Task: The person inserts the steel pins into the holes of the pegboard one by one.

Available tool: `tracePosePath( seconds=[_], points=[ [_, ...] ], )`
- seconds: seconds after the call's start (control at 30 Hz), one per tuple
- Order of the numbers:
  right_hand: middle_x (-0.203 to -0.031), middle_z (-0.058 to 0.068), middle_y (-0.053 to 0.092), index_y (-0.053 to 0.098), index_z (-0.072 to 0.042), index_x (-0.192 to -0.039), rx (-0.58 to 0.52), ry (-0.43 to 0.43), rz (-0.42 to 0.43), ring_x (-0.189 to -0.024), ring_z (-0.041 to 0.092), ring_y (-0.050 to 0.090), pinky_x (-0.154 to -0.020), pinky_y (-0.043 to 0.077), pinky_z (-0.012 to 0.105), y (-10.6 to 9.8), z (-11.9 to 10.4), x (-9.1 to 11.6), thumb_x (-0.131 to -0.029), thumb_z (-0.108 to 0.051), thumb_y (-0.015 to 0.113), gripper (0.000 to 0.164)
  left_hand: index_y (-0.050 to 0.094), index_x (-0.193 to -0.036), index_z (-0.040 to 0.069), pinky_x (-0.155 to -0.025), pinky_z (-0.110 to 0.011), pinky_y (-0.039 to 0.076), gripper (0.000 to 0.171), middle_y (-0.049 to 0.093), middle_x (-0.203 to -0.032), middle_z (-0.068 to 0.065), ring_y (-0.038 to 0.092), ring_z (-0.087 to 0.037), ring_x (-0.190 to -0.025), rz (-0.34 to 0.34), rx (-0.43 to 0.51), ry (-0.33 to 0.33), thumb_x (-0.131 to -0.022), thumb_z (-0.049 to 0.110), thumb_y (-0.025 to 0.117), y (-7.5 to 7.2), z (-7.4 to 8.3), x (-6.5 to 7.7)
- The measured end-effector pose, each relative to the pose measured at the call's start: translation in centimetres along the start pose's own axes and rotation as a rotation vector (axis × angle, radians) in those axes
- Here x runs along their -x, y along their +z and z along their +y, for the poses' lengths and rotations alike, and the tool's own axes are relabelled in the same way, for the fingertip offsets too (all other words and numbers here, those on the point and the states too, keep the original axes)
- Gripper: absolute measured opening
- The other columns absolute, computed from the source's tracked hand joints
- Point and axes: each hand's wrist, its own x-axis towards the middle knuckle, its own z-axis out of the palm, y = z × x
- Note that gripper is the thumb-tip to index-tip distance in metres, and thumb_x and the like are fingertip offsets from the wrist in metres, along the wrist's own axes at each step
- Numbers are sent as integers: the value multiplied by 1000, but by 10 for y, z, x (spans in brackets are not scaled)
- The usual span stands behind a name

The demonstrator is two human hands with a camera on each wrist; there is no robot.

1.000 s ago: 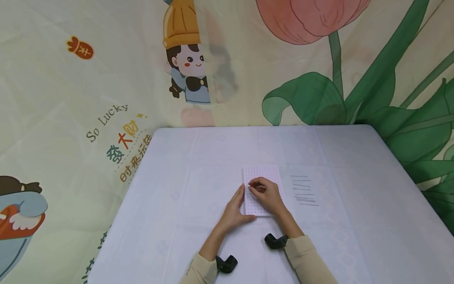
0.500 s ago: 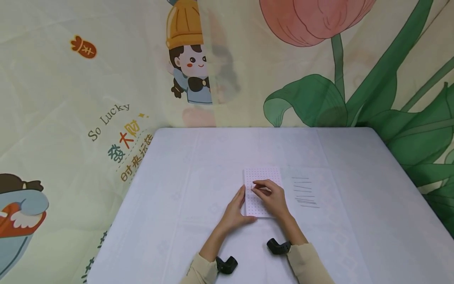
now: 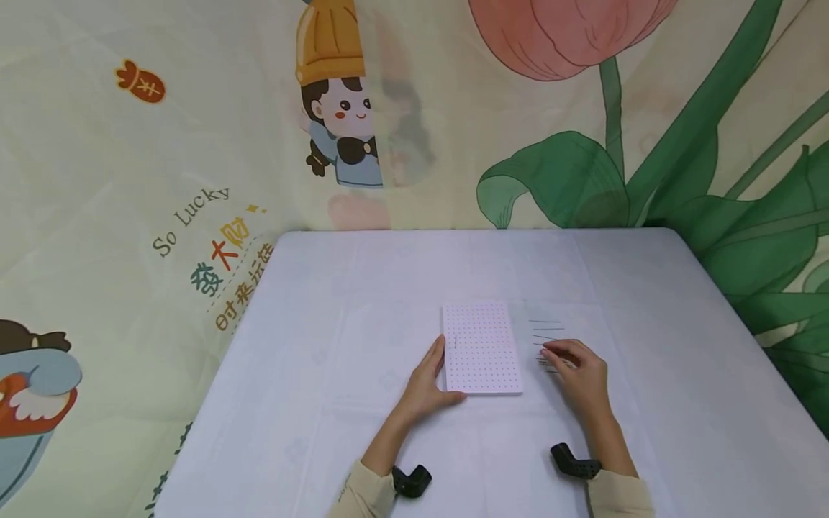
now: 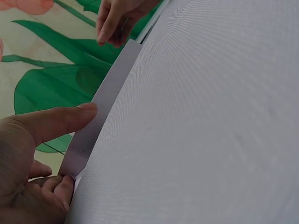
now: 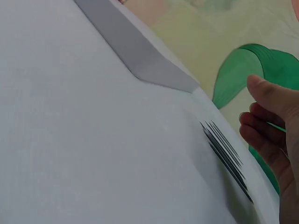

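"Two hands in play, and the left hand [image 3: 424,388] minds the board [image 3: 482,360], just below and right of centre in the head view!"

"Why there? Its fingers lie along the board's left edge, its thumb against the bottom edge; I'd say bracing that lower-left corner stops the board sliding on the white surface [image 3: 376,302]. No clench in that grip, only contact."

"Over to the right hand [image 3: 583,370], on the right side of the frame. Anything in its grip?"

"Nothing I can see! The right wrist view shows thumb and fingertips apart, loosely bent, not touching the thin loose pins [image 5: 226,158] lying nearby. Those sit side by side, near the board's right edge; that spacing, I'd judge, leaves each one easy to reach."

"Give us the count!"

"Boards: one. Pins on it: one I can make out, the standing pin [image 3: 455,341], seemingly upright near the left edge, above the board's middle. Loose pins: three show plainly above the fingers in the head view, others are partly hidden, so I can't call the total."

"And the black wrist devices [image 3: 411,480]?"

"Two, one by each cuff. As for the board's dots: row upon row, too small to count!"
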Motion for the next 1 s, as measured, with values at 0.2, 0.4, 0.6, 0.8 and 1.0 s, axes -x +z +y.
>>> tracePosePath(
  seconds=[0.2,0.4,0.6,0.8,1.0],
  points=[
    [-80,-1,64,72,-10,-82,114,6,11,-76,4,51,-70,38,15,-24,17,6,-74,-11,77,10,12,-144,-6,-107,-24,23,110,11,-151,-18,15,-23,-138,1,31,7,-61,5,83,-2,3,0],
    [-81,-2,65,73,-11,-83,147,-2,-50,-76,3,49,-64,39,14,-29,24,10,-72,-10,77,12,12,-145,-3,-106,-22,23,111,12,-152,-15,16,-21,-138,-4,19,-17,-61,5,84,0,2,-1],
    [-83,-7,64,73,-16,-82,196,37,-133,-79,4,50,-67,40,17,-34,27,11,-72,-14,78,12,13,-143,-10,-106,-26,24,106,13,-150,-22,17,-27,-137,1,27,-8,-61,-3,81,-3,21,3],
    [-82,-6,65,72,-16,-80,255,21,-184,-79,7,48,-67,39,21,-33,28,10,-72,-11,78,11,13,-140,-14,-106,-31,24,102,12,-148,-29,18,-34,-136,-12,41,-6,-63,-6,79,-10,43,7],
    [-81,-4,64,73,-14,-77,268,1,-193,-79,10,48,-67,38,22,-31,28,9,-69,-6,78,12,12,-141,-14,-107,-32,24,101,12,-148,-28,18,-34,-136,-19,33,-15,-64,-5,78,-11,46,7]
  ],
)
